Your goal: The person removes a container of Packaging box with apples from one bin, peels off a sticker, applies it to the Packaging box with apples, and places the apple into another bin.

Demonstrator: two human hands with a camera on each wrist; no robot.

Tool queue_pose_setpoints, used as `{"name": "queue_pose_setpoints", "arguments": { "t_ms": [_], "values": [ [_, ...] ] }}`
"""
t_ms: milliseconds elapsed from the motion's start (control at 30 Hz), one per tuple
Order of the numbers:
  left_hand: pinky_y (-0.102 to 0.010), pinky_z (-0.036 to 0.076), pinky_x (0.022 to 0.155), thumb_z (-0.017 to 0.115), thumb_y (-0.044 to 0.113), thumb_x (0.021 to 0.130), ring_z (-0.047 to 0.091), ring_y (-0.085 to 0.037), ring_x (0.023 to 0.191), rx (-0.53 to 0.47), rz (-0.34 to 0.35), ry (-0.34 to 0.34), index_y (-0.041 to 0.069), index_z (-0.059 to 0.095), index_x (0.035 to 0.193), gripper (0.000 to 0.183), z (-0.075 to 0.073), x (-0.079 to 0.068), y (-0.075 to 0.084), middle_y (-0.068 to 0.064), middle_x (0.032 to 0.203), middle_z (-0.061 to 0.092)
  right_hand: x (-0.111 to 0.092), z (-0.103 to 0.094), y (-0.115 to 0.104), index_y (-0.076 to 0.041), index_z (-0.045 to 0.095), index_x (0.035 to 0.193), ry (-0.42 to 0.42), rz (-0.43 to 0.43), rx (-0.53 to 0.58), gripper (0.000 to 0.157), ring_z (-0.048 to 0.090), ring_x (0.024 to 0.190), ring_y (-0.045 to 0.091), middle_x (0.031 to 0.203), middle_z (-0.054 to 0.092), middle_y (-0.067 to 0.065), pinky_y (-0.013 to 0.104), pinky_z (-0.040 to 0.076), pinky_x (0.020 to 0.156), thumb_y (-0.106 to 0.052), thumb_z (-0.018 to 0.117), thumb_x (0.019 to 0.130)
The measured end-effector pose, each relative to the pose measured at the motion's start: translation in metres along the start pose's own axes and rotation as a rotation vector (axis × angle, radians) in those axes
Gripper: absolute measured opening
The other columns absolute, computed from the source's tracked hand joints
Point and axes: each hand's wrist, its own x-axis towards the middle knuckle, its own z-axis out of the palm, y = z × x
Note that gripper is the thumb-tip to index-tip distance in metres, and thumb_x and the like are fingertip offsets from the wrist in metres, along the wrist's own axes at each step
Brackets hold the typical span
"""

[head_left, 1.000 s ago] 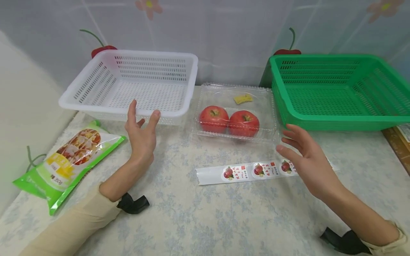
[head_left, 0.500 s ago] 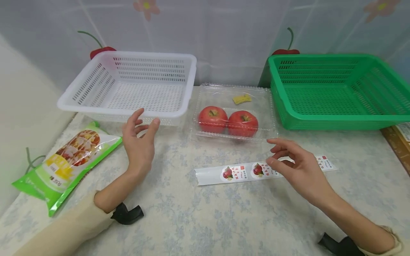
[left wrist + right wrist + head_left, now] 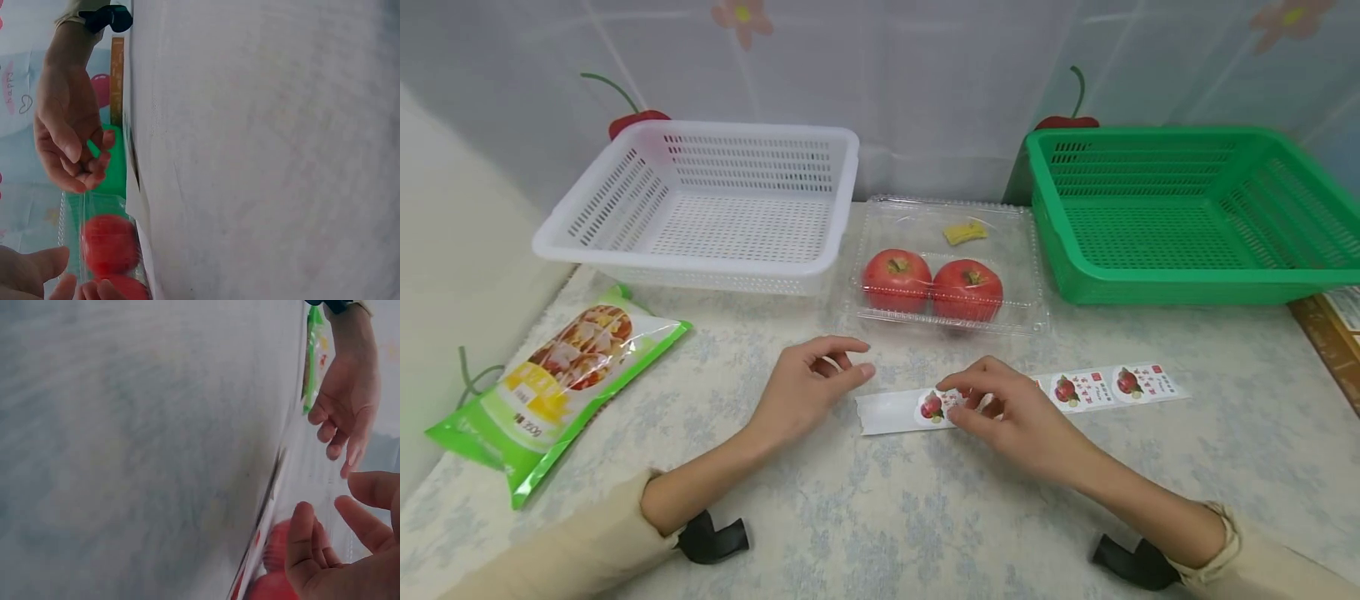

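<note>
A paper strip of round fruit stickers (image 3: 1093,387) lies on the flowered tablecloth. My right hand (image 3: 1018,417) hovers over its middle, fingers loosely bent, hiding some stickers. My left hand (image 3: 808,383) is just beyond the strip's left end, thumb and fingers apart and holding nothing. In the right wrist view, my right hand (image 3: 350,562) has a gap between thumb and fingers. Behind the strip stands a clear plastic box (image 3: 1022,321) with two red apples, the left apple (image 3: 897,281) and the right apple (image 3: 967,290). A small yellow piece (image 3: 965,232) shows at the box's back.
A white basket (image 3: 700,265) stands at the back left, a green basket (image 3: 1195,283) at the back right. On the left lies a green food bag (image 3: 561,383). A brown-edged object (image 3: 1318,333) sits at the right edge. Behind hangs a pale curtain (image 3: 925,83).
Both hands have come inward and toward the strip: the left from beside the white basket to the right, the right leftward along the strip. Box, baskets and bag stay put.
</note>
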Motion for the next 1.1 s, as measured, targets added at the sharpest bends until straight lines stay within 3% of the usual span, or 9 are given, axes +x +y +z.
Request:
{"name": "queue_pose_setpoints", "arguments": {
  "t_ms": [133,300,700,1100],
  "values": [
    [-0.029,0.045,0.064,0.078,0.017,0.086,0.055,-0.018,0.072,0.104,0.045,-0.135,0.011,0.074,0.113,0.028,0.005,-0.002,-0.001,-0.001,0.089,0.059,0.007,0.006,0.002,-0.012,0.072,0.114,-0.075,0.005,-0.053,0.024,0.054,0.084,0.012,0.094,0.056,-0.005,0.029,0.050,0.072,-0.007,0.069,0.092],
    [-0.029,0.044,0.063,0.079,0.016,0.085,0.052,-0.015,0.069,0.211,0.090,-0.243,0.013,0.074,0.114,0.030,0.008,-0.003,-0.002,-0.002,0.091,0.060,0.014,0.008,0.005,-0.011,0.071,0.117,-0.118,0.024,-0.113,0.026,0.051,0.081,0.013,0.091,0.054,-0.004,0.029,0.046,0.069,-0.008,0.069,0.091],
    [-0.026,0.043,0.061,0.082,0.014,0.082,0.049,-0.011,0.070,0.389,0.132,-0.330,0.014,0.074,0.116,0.035,0.012,-0.003,-0.005,0.002,0.092,0.057,0.020,0.012,0.010,-0.004,0.068,0.124,-0.189,0.082,-0.165,0.034,0.047,0.079,0.015,0.095,0.051,0.001,0.026,0.043,0.065,-0.007,0.070,0.090],
    [-0.025,0.042,0.059,0.081,0.016,0.084,0.048,-0.010,0.067,0.500,0.130,-0.395,0.012,0.069,0.124,0.042,0.012,-0.003,-0.001,0.001,0.096,0.053,0.021,0.012,0.011,-0.010,0.071,0.117,-0.199,0.058,-0.192,0.028,0.049,0.080,0.013,0.095,0.051,-0.001,0.027,0.045,0.066,-0.009,0.071,0.090]
  ]
}}
